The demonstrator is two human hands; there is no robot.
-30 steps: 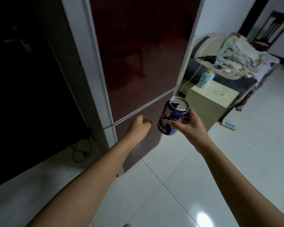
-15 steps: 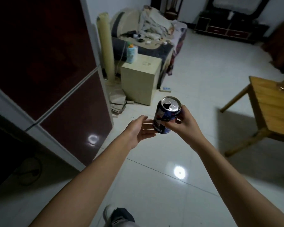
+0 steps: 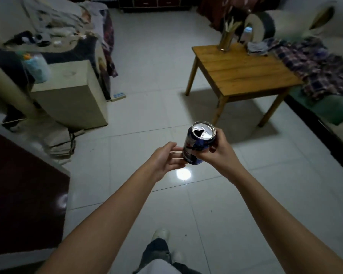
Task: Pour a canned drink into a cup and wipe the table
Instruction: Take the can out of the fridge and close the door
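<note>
Two hands up front: right hand (image 3: 216,153) is gripping the opened can (image 3: 198,144) with curled fingers, left hand (image 3: 164,160) is hovering beside it, fingers loosely straight; carrying step, table (image 3: 244,70) ahead; next needs a cup, none clearly visible

Can (image 3: 198,142): in my right hand (image 3: 218,151), held out in front of me over the floor (image 3: 156,76); my left hand (image 3: 164,158) just left of it. Table (image 3: 244,70): ahead, to the right; vase (image 3: 225,41) and bottle (image 3: 247,34) at its far edge. Sofa (image 3: 325,62): right of the table. Cabinet (image 3: 71,91): ahead left, spray bottle (image 3: 37,68) on top.
</note>
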